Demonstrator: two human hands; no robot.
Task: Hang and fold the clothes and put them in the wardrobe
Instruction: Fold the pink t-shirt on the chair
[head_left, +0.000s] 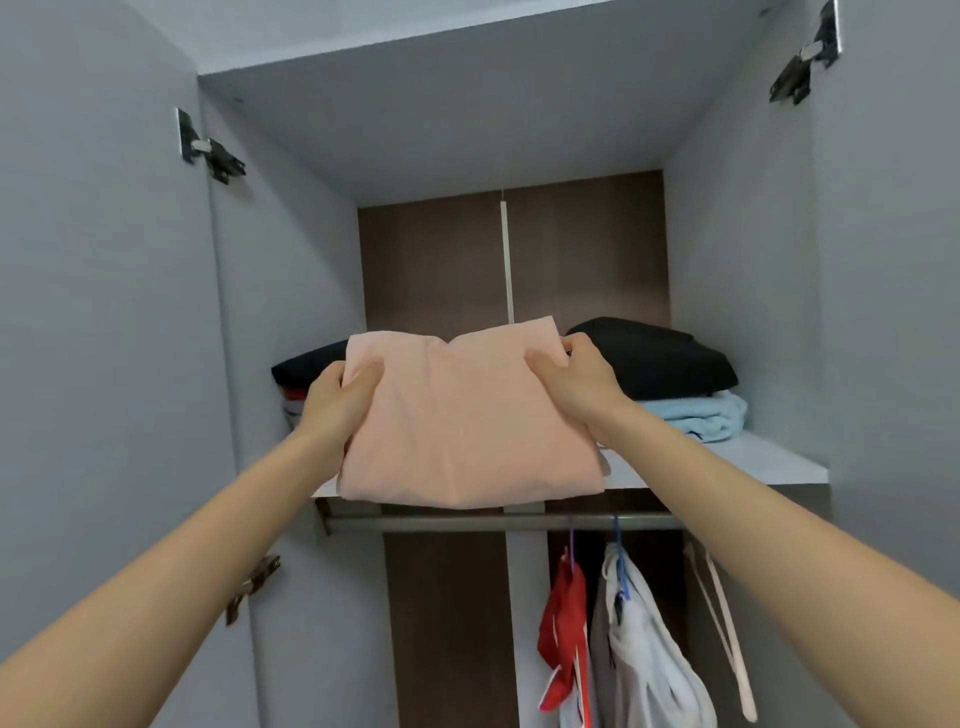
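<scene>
A folded peach cloth is held flat at the front of the wardrobe shelf. My left hand grips its left edge, thumb on top. My right hand grips its right far corner. The cloth's near edge hangs over the shelf's front lip. Behind it on the left lies a stack with a black garment on top. On the right, a black folded garment rests on a light blue one.
Both grey wardrobe doors stand open at the sides. Below the shelf runs a metal rail with a red garment, a white garment and a pale pink strap hanging at the right.
</scene>
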